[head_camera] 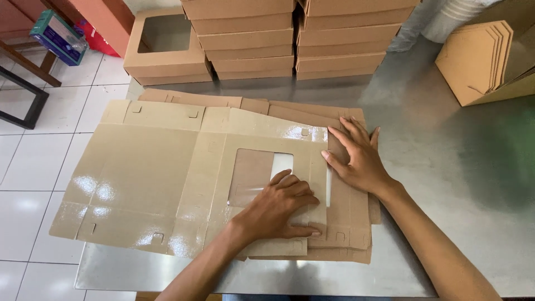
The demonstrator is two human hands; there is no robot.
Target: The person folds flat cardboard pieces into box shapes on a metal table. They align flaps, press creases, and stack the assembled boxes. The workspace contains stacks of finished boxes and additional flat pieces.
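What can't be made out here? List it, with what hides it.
- Head view: lower flat box blanks, covered by the glossy top blank.
- Window cutout, partly under the left hand.
- Box stacks, cut by the top edge.
- Right hand: palm side hidden.

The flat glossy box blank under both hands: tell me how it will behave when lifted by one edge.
The box blank looks thin and wide, so it would probably sag and bend along its creases. Its glossy face may slip against the stack of blanks beneath. The left hand and right hand press it flat; its left part overhangs the steel table, so it might tip.
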